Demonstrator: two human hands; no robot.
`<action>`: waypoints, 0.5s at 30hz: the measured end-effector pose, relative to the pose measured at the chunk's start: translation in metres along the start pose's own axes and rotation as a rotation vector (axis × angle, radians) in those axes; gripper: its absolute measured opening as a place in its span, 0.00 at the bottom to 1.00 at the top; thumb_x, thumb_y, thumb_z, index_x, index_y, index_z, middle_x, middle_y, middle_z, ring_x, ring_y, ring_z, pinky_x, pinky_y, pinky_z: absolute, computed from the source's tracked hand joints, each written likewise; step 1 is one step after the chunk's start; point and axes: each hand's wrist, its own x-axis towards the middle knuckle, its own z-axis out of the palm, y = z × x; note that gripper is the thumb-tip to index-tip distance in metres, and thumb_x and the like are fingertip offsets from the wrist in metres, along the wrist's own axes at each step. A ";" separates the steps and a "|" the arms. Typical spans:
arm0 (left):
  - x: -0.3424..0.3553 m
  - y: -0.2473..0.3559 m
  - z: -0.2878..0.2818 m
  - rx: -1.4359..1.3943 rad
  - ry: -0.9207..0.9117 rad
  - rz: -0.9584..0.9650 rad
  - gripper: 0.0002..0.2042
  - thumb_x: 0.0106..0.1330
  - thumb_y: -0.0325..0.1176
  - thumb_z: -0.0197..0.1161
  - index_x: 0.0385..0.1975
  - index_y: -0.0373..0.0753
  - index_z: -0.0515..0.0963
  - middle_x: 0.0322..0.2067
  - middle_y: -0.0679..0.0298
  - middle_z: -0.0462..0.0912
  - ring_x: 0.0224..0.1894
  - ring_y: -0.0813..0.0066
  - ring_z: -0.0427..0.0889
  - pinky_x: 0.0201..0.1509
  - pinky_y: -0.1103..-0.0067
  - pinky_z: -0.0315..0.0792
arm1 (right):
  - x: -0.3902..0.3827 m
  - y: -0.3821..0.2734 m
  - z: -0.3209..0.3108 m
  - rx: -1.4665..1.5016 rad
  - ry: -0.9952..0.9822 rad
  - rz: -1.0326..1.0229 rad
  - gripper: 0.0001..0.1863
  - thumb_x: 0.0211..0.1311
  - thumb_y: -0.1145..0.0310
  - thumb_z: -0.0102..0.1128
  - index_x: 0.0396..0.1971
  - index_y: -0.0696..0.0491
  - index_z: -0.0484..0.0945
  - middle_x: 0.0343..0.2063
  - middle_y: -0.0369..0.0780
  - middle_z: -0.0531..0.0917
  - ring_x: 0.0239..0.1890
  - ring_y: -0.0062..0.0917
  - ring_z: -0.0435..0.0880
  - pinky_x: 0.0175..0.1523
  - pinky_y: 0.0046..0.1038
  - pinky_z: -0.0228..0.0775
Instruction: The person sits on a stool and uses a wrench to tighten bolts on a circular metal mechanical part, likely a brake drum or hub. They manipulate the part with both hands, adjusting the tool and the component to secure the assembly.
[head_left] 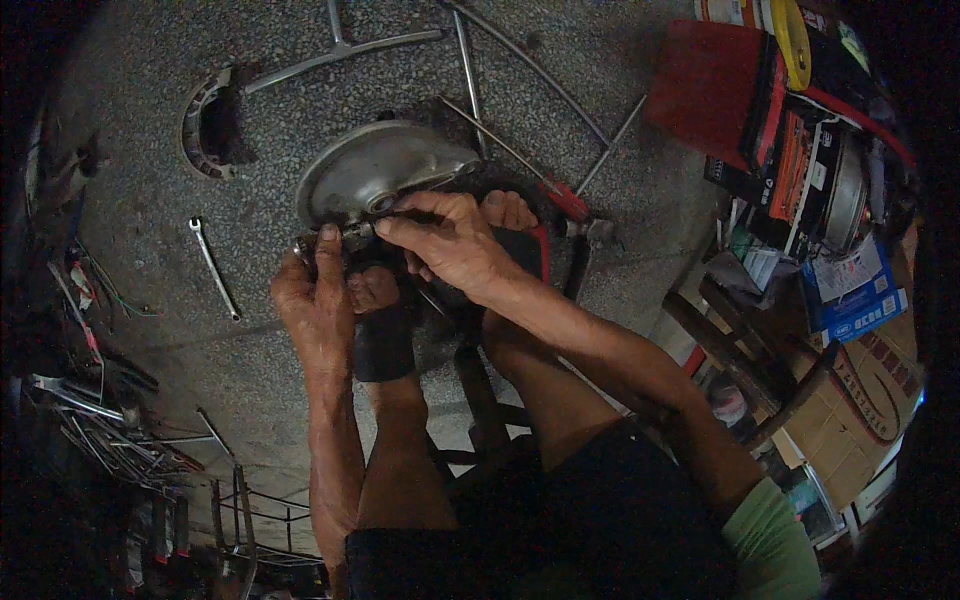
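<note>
My left hand [315, 280] grips a small dark metal part [350, 236] with a shiny end. The thumb and bent fingers of my right hand [450, 240] close on that part's right end; its detail is partly hidden. Just beyond them, a dished silver metal piece [360, 170] with a ring near its lower rim rests between my hands and the speckled floor [270, 130]. My bare feet [505, 210] are beside and below it, in dark sandals.
A curved metal part [200, 120], T-handled wrenches [380, 43], a spanner [215, 267] and a red-handled tool [565, 195] lie around. Assorted metal tools [120, 430] crowd the left. Boxes [855, 290], red panels [705, 90] and cardboard [850, 410] pile up at right.
</note>
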 end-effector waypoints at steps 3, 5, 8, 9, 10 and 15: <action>0.004 -0.013 -0.002 0.066 0.035 -0.039 0.10 0.66 0.35 0.59 0.33 0.32 0.76 0.26 0.67 0.77 0.28 0.83 0.70 0.32 0.83 0.67 | 0.001 0.003 0.000 0.028 0.008 -0.044 0.14 0.56 0.64 0.65 0.33 0.60 0.80 0.20 0.37 0.81 0.16 0.16 0.76 0.20 0.20 0.67; 0.000 -0.003 0.003 -0.070 0.057 -0.009 0.12 0.67 0.37 0.58 0.31 0.33 0.75 0.25 0.68 0.76 0.27 0.83 0.69 0.30 0.82 0.65 | 0.001 0.003 0.001 0.030 0.015 -0.030 0.13 0.56 0.64 0.65 0.33 0.60 0.80 0.20 0.37 0.81 0.17 0.16 0.77 0.20 0.20 0.67; -0.002 -0.004 0.004 -0.080 0.032 0.103 0.12 0.67 0.38 0.58 0.30 0.33 0.74 0.24 0.68 0.75 0.26 0.84 0.67 0.28 0.83 0.64 | 0.000 0.002 0.002 0.048 0.022 -0.012 0.13 0.56 0.64 0.65 0.33 0.59 0.80 0.20 0.36 0.81 0.17 0.17 0.77 0.20 0.20 0.67; -0.001 -0.006 0.003 -0.051 0.013 0.152 0.12 0.67 0.38 0.58 0.30 0.33 0.74 0.24 0.69 0.74 0.26 0.84 0.67 0.28 0.83 0.63 | 0.000 0.001 0.002 0.057 0.023 -0.007 0.12 0.56 0.64 0.65 0.33 0.59 0.80 0.20 0.36 0.81 0.17 0.17 0.77 0.20 0.20 0.67; -0.002 -0.003 0.003 -0.009 0.005 0.112 0.11 0.67 0.37 0.58 0.31 0.33 0.75 0.25 0.68 0.75 0.26 0.84 0.68 0.29 0.83 0.64 | -0.001 0.001 0.001 0.052 0.018 -0.002 0.12 0.56 0.64 0.65 0.33 0.59 0.80 0.20 0.36 0.81 0.17 0.17 0.77 0.20 0.20 0.67; 0.004 -0.010 -0.006 0.066 0.021 -0.003 0.10 0.63 0.37 0.62 0.35 0.37 0.77 0.28 0.68 0.77 0.26 0.81 0.72 0.27 0.83 0.66 | 0.000 0.001 0.001 0.051 -0.017 0.000 0.13 0.56 0.64 0.64 0.33 0.59 0.80 0.20 0.35 0.80 0.17 0.16 0.76 0.20 0.20 0.66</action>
